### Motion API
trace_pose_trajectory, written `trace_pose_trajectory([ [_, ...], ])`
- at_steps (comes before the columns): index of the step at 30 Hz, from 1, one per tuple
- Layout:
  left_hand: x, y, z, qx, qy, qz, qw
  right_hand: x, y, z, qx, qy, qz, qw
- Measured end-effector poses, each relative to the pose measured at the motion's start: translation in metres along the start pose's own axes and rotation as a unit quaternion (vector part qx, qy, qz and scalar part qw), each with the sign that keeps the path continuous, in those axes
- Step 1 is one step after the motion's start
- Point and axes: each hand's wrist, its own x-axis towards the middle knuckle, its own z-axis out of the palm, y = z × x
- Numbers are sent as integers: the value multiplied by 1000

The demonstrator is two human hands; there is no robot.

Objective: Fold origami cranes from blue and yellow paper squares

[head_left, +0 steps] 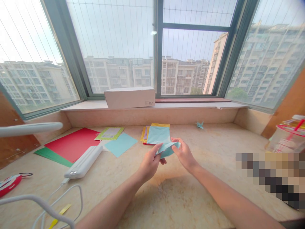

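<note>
Blue paper (168, 149), seemingly marble counter (214, 149), windows (114, 38)

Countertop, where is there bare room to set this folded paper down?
Bare stone lies right of the folded paper, between the paper crane and the plastic cup, and nearer you, below it. Crowded left: red sheet, blue sheet, power bank.

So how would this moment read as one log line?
left hand: pinching folded blue paper | right hand: pinching same paper | paper stack: just behind
</note>
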Motion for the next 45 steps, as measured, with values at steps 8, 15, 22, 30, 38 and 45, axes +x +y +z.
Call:
trace_pose_trajectory([
  [8, -8, 20, 3, -161, -81, -76, 981, -9, -5, 3, 32, -58, -54, 996],
  [15, -4, 18, 5, -159, -49, -134, 977, -16, -9, 8, -8, -105, -122, 987],
  [22, -1, 8, 7, -123, -69, -99, 985, -14, -15, 4, 11, -46, -32, 998],
  [30, -1, 18, -5, -116, -63, -128, 983, -12, -10, -5, 77, -190, -85, 975],
  [38, -5, 17, 2, -90, -114, -130, 981, -7, 6, 0, 3, -90, -99, 991],
  [45, -4, 8, 6, -125, -137, -86, 979, -10, 0, 3, 14, -49, -76, 996],
])
